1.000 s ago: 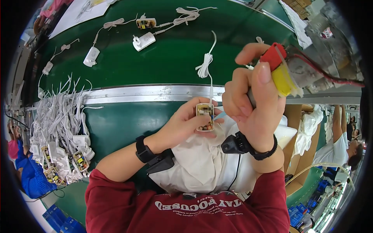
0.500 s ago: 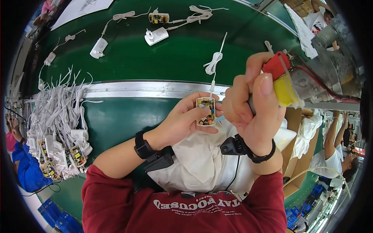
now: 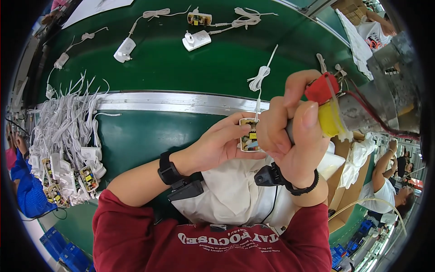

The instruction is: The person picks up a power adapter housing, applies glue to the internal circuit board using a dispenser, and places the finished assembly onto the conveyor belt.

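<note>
My left hand (image 3: 213,144) grips an opened white power adapter (image 3: 248,146) by its sides, with the circuit board facing up. A bundled white cord (image 3: 259,78) runs from its far end over the metal rail. My right hand (image 3: 294,136) is wrapped round a grey tool (image 3: 362,106) with a red switch (image 3: 322,88), yellow tape and wires. A pale blue tip by the right fingers reaches over the near part of the board; whether it touches I cannot tell. The tool's exact kind is unclear, and the right hand hides part of it.
On the left lies a heap of open adapters (image 3: 72,179) with tangled white cables (image 3: 63,124). Beyond the metal rail (image 3: 172,102), several adapters (image 3: 197,41) with cords rest on a green belt (image 3: 154,68). A cardboard box (image 3: 337,217) stands at right; people work nearby.
The adapter has shifted slightly right and nearer in the picture, and the pale blue tip now lies over its board. Adapters on the belt have moved right in view.
</note>
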The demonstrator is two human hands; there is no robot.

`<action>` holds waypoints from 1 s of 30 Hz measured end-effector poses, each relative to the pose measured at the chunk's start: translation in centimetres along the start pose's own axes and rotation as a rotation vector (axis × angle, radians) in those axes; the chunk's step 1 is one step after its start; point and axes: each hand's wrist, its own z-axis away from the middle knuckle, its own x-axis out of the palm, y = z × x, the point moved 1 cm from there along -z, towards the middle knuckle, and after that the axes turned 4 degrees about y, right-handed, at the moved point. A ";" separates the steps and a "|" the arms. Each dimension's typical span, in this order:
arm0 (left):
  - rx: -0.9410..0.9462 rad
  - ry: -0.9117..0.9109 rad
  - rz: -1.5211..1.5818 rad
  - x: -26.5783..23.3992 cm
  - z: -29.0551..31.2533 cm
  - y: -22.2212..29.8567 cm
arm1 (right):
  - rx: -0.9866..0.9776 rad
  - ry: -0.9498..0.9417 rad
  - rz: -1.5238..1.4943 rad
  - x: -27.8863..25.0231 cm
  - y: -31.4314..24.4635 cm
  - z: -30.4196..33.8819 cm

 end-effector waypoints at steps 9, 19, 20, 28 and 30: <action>-0.004 0.008 0.006 -0.2 -0.2 0.1 | 0.058 0.060 -0.015 -0.3 0.1 -0.1; 0.013 0.014 -0.188 -0.6 -1.9 0.3 | 0.028 0.111 -0.076 -0.2 -1.1 -0.7; 0.028 0.008 -0.252 -0.4 -2.4 0.8 | 0.035 0.112 -0.094 -0.1 -1.3 -0.7; 0.733 -0.148 -1.649 2.1 -12.7 5.9 | 0.165 0.152 -0.352 0.3 -1.2 -0.1; 0.818 -0.022 -1.969 1.7 -13.9 6.5 | 0.127 0.128 -0.293 0.5 -1.3 -0.3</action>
